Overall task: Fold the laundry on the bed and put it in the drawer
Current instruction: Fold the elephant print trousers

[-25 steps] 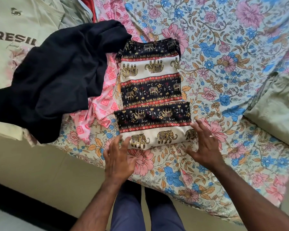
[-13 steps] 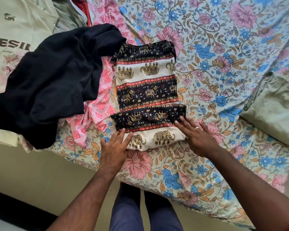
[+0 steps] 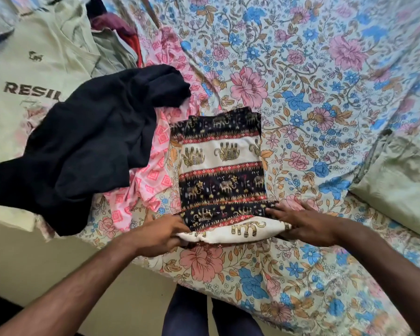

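The left hand point(image 3: 161, 232) grips the near left corner of the elephant cloth point(image 3: 222, 170), and its fingertips are tucked under the fold, so they cannot be seen. The right hand point(image 3: 298, 220) holds the near right corner, with its fingers spread flat on top and its thumb hidden below the edge. The elephant cloth lies folded in the middle of the frame on the bed point(image 3: 313, 81), and its near edge is lifted into a soft roll.

A black garment point(image 3: 90, 141) lies crumpled at the left and covers part of a pink patterned cloth point(image 3: 153, 175), so the full shape of the pink one is hard to make out. The black garment also hides the end of the word printed on a pale green shirt point(image 3: 34, 66) in the upper left; only "RESIL" shows. A dark red cloth point(image 3: 121, 27) peeks out at the top, mostly buried. A pale green garment point(image 3: 398, 180) at the right is cut off by the frame edge. At the bottom, the person's legs point(image 3: 211, 314) in dark trousers are partly cut off.
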